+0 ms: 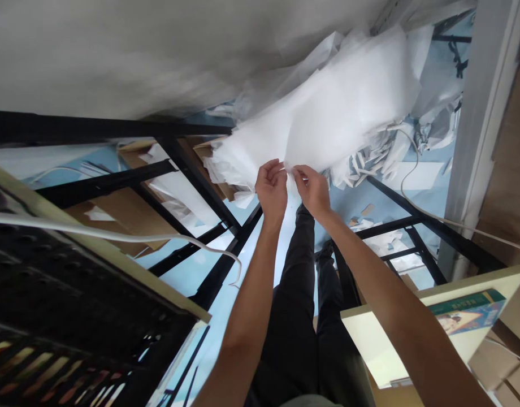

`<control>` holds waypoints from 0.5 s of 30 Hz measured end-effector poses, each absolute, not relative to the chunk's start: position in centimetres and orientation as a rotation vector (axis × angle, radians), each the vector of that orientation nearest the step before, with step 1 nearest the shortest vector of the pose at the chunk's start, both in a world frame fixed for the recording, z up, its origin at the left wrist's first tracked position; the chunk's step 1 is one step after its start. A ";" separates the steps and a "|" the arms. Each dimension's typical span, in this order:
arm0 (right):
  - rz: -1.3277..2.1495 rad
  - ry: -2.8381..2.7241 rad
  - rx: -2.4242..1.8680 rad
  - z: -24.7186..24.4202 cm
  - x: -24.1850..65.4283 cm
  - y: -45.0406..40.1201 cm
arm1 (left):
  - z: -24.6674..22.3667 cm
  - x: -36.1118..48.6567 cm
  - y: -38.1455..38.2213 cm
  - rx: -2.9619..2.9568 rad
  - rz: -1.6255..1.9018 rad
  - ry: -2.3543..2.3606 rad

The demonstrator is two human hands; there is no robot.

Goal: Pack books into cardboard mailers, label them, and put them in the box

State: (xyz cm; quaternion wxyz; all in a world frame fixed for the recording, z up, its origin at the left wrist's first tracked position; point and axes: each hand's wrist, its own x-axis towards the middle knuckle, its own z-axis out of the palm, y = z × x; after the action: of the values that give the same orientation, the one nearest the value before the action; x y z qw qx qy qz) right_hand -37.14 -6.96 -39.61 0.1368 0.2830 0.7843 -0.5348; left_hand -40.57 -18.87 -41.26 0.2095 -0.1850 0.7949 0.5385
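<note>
A large bundle of thin white sheets [328,113] spreads across the upper middle of the head view, its lower edge reaching my fingertips. My left hand [272,183] pinches that edge with thumb and fingers pressed together. Close beside it on the right, my right hand [311,186] also pinches the white material. The two sets of fingertips almost touch. Both forearms reach up from the bottom of the view, over my dark-clothed legs.
Black metal frames [192,181] stand at left and right. Cardboard boxes [133,217] and paper scraps [374,158] lie below. A pale board [378,339] holds a book [472,311] at lower right. White cables [116,230] cross the left side. A grey post [476,124] stands at right.
</note>
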 end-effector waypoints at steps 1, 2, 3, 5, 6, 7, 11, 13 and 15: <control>-1.562 2.267 0.839 -39.7 -37.1 -6.9 | -41.5 -40.5 -19.0 -0.515 1.483 2.243; -1.567 2.269 0.869 -39.8 -37.1 -6.9 | -41.6 -40.5 -19.2 -0.525 1.468 2.283; -1.560 2.276 0.901 -39.9 -37.2 -6.9 | -41.5 -40.4 -19.3 -0.541 1.454 2.330; -1.529 2.306 0.953 -39.7 -37.3 -6.8 | -40.8 -40.2 -19.2 -0.564 1.440 2.430; -1.518 2.322 0.968 -39.5 -37.4 -6.7 | -40.1 -40.0 -19.1 -0.558 1.445 2.474; -1.515 2.334 0.977 -39.1 -37.5 -6.6 | -39.4 -39.9 -18.9 -0.537 1.460 2.504; -1.591 2.282 1.074 -36.9 -37.9 -5.7 | -37.3 -39.5 -17.7 -0.391 1.568 2.414; -1.664 2.186 1.119 -35.6 -37.9 -4.9 | -37.7 -40.0 -17.1 -0.369 1.590 2.264; -1.774 2.046 1.119 -34.4 -37.8 -3.9 | -38.8 -41.1 -16.7 -0.413 1.568 2.127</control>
State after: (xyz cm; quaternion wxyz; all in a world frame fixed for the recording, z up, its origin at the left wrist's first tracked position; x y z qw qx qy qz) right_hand -37.80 -3.88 -34.45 0.1056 0.3797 0.6944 -0.6021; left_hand -41.07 -16.65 -38.79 0.2316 -0.1503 0.7736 0.5704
